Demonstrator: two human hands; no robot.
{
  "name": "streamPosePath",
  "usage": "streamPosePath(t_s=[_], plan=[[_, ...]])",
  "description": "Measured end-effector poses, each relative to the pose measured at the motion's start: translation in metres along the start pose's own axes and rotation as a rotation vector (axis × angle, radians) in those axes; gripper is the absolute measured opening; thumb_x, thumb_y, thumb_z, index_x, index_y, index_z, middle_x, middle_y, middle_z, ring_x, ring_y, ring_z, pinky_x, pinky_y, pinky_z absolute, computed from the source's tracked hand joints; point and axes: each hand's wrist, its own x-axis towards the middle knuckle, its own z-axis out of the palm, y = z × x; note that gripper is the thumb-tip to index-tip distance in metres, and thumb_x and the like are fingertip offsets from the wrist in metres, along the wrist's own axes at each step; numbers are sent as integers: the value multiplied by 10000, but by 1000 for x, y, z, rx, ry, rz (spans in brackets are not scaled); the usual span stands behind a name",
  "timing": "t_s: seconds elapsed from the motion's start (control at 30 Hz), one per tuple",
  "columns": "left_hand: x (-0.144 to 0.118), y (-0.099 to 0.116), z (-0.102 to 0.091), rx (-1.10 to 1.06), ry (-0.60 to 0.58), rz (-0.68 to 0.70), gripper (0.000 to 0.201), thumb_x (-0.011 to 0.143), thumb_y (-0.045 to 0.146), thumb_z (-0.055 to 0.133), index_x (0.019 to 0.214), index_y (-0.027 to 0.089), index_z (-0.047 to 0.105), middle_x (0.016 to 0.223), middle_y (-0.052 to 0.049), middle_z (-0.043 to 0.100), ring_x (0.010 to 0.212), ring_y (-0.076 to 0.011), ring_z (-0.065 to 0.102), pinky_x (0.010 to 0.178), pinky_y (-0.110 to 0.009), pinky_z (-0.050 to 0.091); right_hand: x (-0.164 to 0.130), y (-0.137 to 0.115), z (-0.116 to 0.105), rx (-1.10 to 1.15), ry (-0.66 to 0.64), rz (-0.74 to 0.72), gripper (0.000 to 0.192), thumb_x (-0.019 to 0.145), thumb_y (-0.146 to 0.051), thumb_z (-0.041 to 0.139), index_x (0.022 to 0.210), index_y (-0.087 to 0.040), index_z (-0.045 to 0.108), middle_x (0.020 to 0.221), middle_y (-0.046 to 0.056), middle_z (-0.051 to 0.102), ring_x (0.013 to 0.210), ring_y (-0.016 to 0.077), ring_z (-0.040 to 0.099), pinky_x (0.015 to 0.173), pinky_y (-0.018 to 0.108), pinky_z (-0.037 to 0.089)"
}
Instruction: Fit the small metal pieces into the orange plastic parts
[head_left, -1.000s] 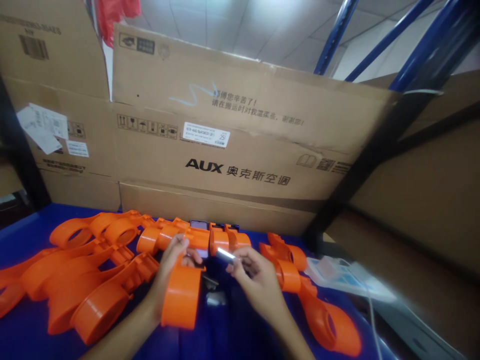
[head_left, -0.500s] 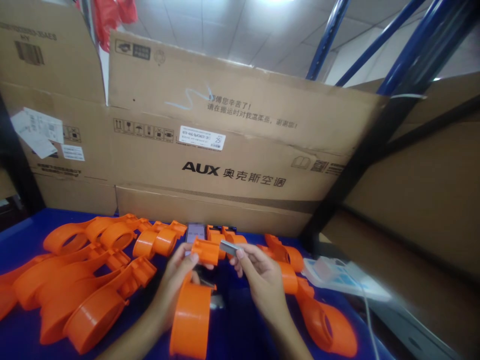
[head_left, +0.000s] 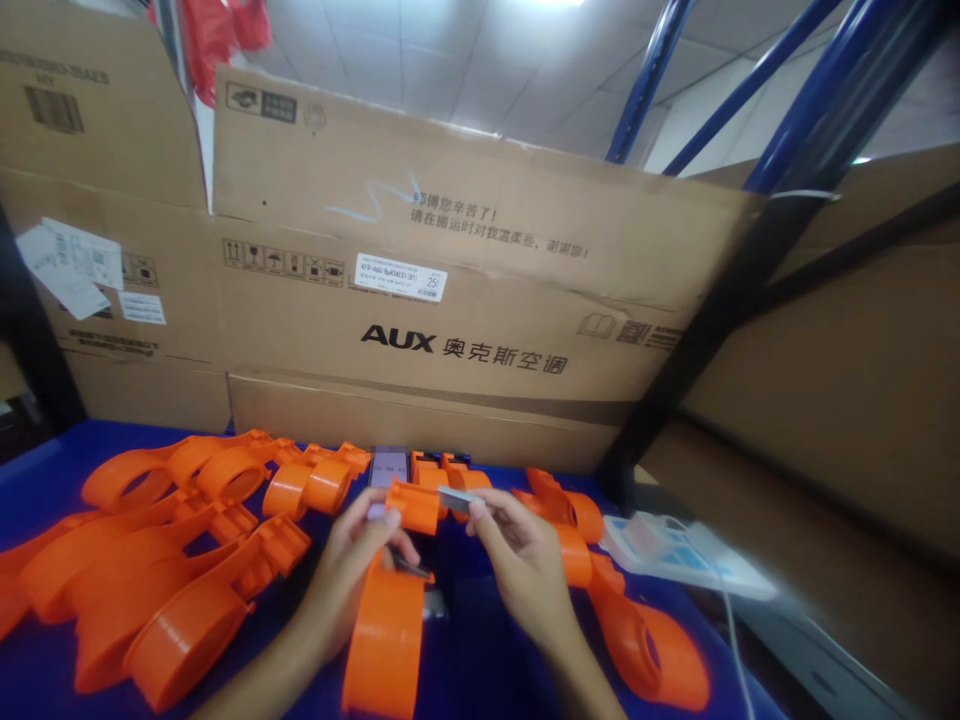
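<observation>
While L hand grips orange pc by its clip-like end, R hand pinches flat metal strip at that end, prob. so both line up.

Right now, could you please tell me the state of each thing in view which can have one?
Left hand: closed on orange piece.
Right hand: pinching metal strip.
Orange piece: lifted, held.
Metal strip: held, end against or near orange piece; insertion unclear.
Phone: screen lit, partly hidden.
Cardboard panel: standing upright.
Orange parts at left: unheld, lying together.
</observation>
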Motion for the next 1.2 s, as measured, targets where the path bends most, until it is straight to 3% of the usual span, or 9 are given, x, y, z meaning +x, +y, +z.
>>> streamPosePath(t_s=[0.23, 0.43, 0.63, 0.7, 0.8, 0.9, 1.2], plan=[[-6, -1, 4, 53, 15, 21, 526, 759, 562, 725, 1077, 155, 629, 656, -50, 701, 431, -92, 459, 440, -190, 322, -1, 3, 8, 6, -73, 44, 324, 893, -470, 656, 1032, -187, 726, 754, 36, 696, 668, 171, 623, 611, 269, 500], [-5, 3, -2, 63, 143, 147, 447, 767, 501, 749, 1059, 183, 631, 720, -39, 709, 492, -100, 505, 490, -194, 369, 0, 6, 9, 38, 5, 48, 363, 870, -488, 669, 1084, -203, 736, 917, 78, 734, 721, 185, 627, 583, 276, 508], [-8, 9, 2, 12, 178, 163, 448, 723, 471, 793, 1041, 179, 674, 732, -43, 718, 494, -120, 536, 476, -210, 347, -1, 4, 4, -7, -3, 41, 300, 895, -441, 645, 1027, -203, 772, 800, 44, 716, 648, 164, 596, 596, 290, 516], [-10, 11, 4, 19, 173, 157, 412, 707, 463, 802, 977, 168, 701, 699, -41, 711, 485, -124, 529, 469, -218, 342, -2, 3, 4, -14, 4, 38, 298, 899, -435, 641, 1042, -209, 772, 812, 47, 728, 688, 184, 627, 632, 311, 543], [-11, 12, 4, 68, 144, 165, 346, 727, 461, 784, 885, 160, 723, 629, -29, 684, 467, -123, 497, 459, -223, 324, -4, 1, 5, -6, 0, 20, 277, 901, -417, 649, 1051, -220, 774, 925, 69, 761, 877, 242, 692, 805, 388, 576], [-11, 11, 4, 129, 114, 184, 336, 758, 470, 759, 863, 152, 740, 614, -34, 679, 471, -125, 482, 466, -228, 311, -5, 0, 8, 7, -27, -4, 278, 904, -409, 656, 1083, -231, 772, 1061, 85, 767, 1057, 280, 689, 971, 458, 532], [-12, 11, 6, 203, 69, 160, 504, 789, 499, 730, 1160, 158, 719, 644, -39, 690, 555, -162, 563, 538, -233, 388, -10, -3, 14, -37, -128, 3, 363, 907, -427, 645, 1215, -252, 722, 1206, 92, 730, 1138, 309, 666, 1024, 527, 492]])
